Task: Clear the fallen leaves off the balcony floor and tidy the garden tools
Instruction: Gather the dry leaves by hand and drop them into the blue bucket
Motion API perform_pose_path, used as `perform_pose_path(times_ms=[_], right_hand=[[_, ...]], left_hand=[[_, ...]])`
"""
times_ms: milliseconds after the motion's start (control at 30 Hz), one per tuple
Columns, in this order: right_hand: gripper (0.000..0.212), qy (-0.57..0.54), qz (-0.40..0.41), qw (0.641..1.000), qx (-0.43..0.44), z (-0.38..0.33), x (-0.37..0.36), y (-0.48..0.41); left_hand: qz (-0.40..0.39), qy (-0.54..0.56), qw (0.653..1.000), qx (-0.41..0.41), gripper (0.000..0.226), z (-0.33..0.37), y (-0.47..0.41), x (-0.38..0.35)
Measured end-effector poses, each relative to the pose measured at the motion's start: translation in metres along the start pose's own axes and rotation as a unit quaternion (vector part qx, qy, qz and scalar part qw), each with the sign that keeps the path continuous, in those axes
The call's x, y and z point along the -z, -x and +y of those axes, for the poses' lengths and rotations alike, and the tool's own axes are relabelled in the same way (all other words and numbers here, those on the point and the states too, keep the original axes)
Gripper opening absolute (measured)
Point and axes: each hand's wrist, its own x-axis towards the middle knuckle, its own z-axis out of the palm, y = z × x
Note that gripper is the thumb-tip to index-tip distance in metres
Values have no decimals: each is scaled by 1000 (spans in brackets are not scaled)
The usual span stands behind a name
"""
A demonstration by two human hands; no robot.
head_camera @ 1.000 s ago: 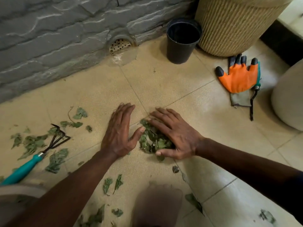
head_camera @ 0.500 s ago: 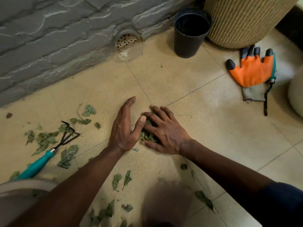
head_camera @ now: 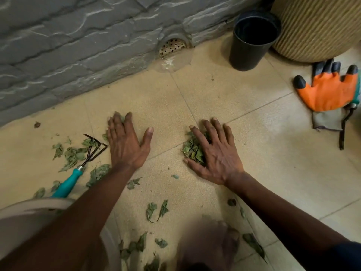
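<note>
Green leaf pile (head_camera: 192, 150) lies on the tan floor tiles (head_camera: 175, 106), half under my right grip (head_camera: 214, 155), fingers spread flat over it. My left grip (head_camera: 127, 145) presses flat, spread, well apart, beside the teal-handled rake (head_camera: 78, 169). Orange glove (head_camera: 328, 94) lies far right.

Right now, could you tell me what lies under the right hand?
A heap of green leaves shows at the thumb side of the right hand, which rests flat on it. Whatever lies beneath the palm is covered.
</note>
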Motion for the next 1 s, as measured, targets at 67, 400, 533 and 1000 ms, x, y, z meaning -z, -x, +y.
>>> perform_pose_path(times_ms=[67,400,533,1000], right_hand=[[93,-5,3,1000,-2,-2,0,-1],[90,-62,33,996,60,2,-2,-5],[86,-76,70,994,-34,4,2,-4],[73,-224,225,933,-169,-7,2,25]], left_hand=[[6,25,999,44,97,4,-10,0],[-11,173,970,-169,71,60,87,4],[89,84,987,101,72,16,120,2],[70,161,974,-143,64,82,68,-10]])
